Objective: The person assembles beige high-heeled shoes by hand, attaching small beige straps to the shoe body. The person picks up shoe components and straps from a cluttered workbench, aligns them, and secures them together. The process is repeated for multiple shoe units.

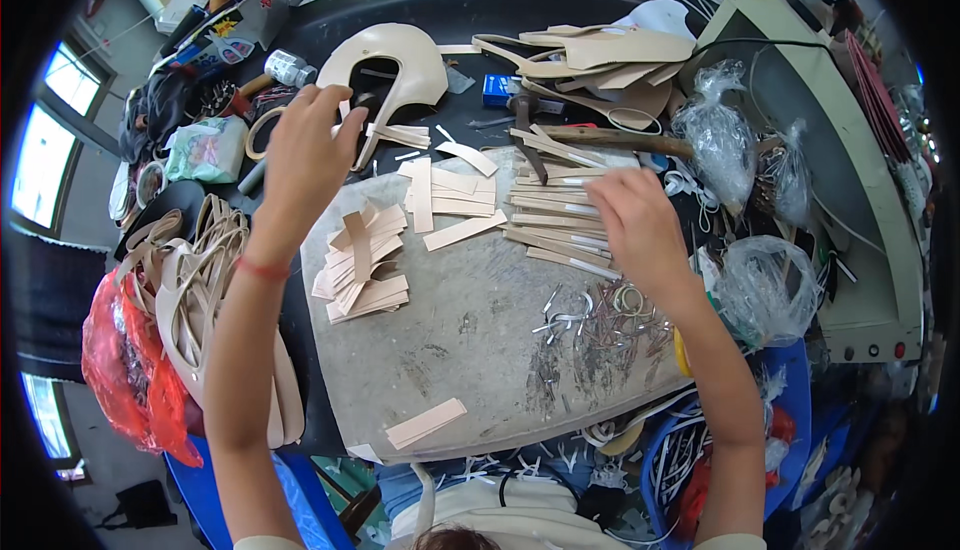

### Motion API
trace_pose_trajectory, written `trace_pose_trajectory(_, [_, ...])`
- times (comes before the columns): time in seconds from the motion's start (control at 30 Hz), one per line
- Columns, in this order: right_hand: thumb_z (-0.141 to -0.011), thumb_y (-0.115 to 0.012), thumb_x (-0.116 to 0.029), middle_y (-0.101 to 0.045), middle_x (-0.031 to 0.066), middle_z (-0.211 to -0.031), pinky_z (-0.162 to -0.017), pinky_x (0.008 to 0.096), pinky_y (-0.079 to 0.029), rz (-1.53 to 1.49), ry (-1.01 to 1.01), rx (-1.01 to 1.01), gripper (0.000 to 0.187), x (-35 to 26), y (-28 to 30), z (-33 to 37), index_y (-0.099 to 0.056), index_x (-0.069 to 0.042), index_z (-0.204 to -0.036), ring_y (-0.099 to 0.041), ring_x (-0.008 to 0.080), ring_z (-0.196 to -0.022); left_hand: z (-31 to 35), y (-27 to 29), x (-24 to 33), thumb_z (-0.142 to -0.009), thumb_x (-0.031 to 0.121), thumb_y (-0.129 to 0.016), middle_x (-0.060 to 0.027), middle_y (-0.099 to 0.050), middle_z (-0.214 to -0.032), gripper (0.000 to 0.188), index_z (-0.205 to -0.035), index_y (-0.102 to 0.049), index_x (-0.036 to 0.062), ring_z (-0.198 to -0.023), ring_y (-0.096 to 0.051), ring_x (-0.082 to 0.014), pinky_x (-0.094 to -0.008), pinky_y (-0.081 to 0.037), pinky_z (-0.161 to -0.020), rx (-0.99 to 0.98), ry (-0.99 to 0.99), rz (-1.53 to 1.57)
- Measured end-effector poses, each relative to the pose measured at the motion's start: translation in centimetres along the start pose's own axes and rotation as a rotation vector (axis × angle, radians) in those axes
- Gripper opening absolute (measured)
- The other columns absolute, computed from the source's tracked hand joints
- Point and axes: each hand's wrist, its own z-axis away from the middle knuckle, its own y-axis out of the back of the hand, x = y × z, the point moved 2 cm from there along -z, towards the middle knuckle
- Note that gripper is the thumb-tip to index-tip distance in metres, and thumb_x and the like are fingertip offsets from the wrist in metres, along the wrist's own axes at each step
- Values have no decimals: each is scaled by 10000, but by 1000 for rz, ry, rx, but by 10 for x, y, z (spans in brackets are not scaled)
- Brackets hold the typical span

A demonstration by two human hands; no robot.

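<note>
My left hand (308, 155) is raised at the far left of the work board, thumb and fingers apart, in front of a curved beige panel (425, 60). A sliver of pale material shows between them; I cannot tell whether it is touched. My right hand (645, 230) has its fingers pinched together at the end of a beige strip in a row of narrow folded strips (555, 220), several with white ends. Flat beige strips (370, 250) lie loosely piled left of centre, with more strips (455, 195) beside them. One short pair of strips (427, 423) lies near the front edge.
Small metal pieces (610, 315) are scattered on the grey board (470, 350). A hammer (600, 138) lies behind the strip row. Beige cut panels (600, 55) are stacked at the back. Clear plastic bags (765, 290) crowd the right; a red bag (135, 370) hangs left.
</note>
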Motion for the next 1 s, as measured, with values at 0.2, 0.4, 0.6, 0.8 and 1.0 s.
trace_pose_trajectory(0.2, [-818, -607, -134, -606, 83, -844, -782, 403, -387, -46, -145, -213, 79, 28, -20, -26, -626, -60, -839, -536, 283, -876, 102, 89, 61, -763, 10, -679, -143, -588, -971, 263, -1018, -620, 35, -891, -583, -317, -388, -467, -782, -92, -69, 180])
trace_pose_trajectory(0.4, [-848, -565, -120, -613, 120, -795, -723, 424, -411, 38, -10, -76, 88, 28, -25, -19, -550, -33, -856, -556, 305, -803, 190, 92, 95, -752, 4, -693, -129, -604, -979, 281, -1024, -633, 38, -867, -604, -294, -355, -497, -723, -210, 53, 526])
trace_pose_trajectory(0.6, [-857, -536, -67, -587, 168, -881, -706, 424, -444, 103, -55, -64, 61, -52, 2, 25, -521, -25, -900, -563, 336, -811, 219, 77, 126, -799, 24, -666, -135, -635, -986, 253, -1050, -633, 23, -866, -637, -269, -319, -502, -755, -272, 211, 883])
trace_pose_trajectory(0.8, [-737, -680, 33, -593, 118, -898, -686, 358, -488, -491, 82, -159, 246, -160, 7, 76, -604, -40, -960, -586, 281, -783, 234, 50, 134, -934, 128, -558, -92, -645, -954, 221, -1060, -583, -51, -877, -623, -138, -279, -511, -789, -355, 841, 1534])
trace_pose_trajectory(1.0, [-721, -702, 43, -617, 97, -887, -636, 331, -485, -515, 45, -137, 243, -172, 4, 80, -628, -23, -943, -605, 249, -748, 238, 57, 130, -938, 112, -537, -83, -633, -904, 201, -1022, -583, -65, -819, -616, -121, -262, -524, -754, -213, 953, 1648])
